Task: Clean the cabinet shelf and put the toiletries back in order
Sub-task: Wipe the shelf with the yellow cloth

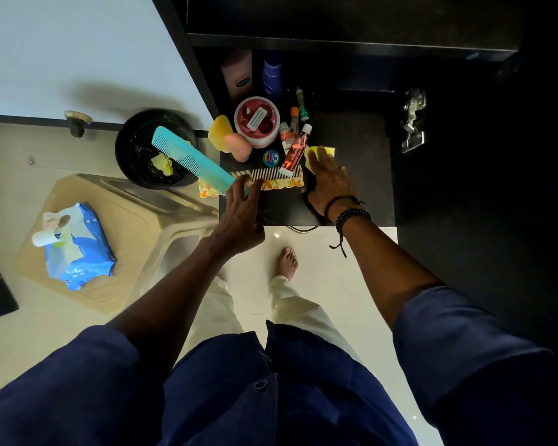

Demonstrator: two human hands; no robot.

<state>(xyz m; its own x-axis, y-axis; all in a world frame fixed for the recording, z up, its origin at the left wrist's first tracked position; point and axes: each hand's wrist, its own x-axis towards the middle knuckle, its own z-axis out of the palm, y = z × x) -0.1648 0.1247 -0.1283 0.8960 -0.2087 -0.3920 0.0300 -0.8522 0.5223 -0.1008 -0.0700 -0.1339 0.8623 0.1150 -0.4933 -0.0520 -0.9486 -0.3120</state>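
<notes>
At your nine o'clock a beige stool (136, 233) on the pale tiled floor (306, 252) carries a blue wipes pack (78, 249), with a black bin (142, 146) at eleven o'clock beside the dark cabinet shelf (351, 175), where the toiletries crowd the left half around a red-lidded jar (257, 121). Your left hand (239, 217) pinches the turquoise comb (187, 157) by its near end, the comb jutting over the bin. At one o'clock your right hand (331, 185) lies spread flat, fingers pressing a yellow cloth (319, 152) onto the shelf just right of a red tube (295, 156).
</notes>
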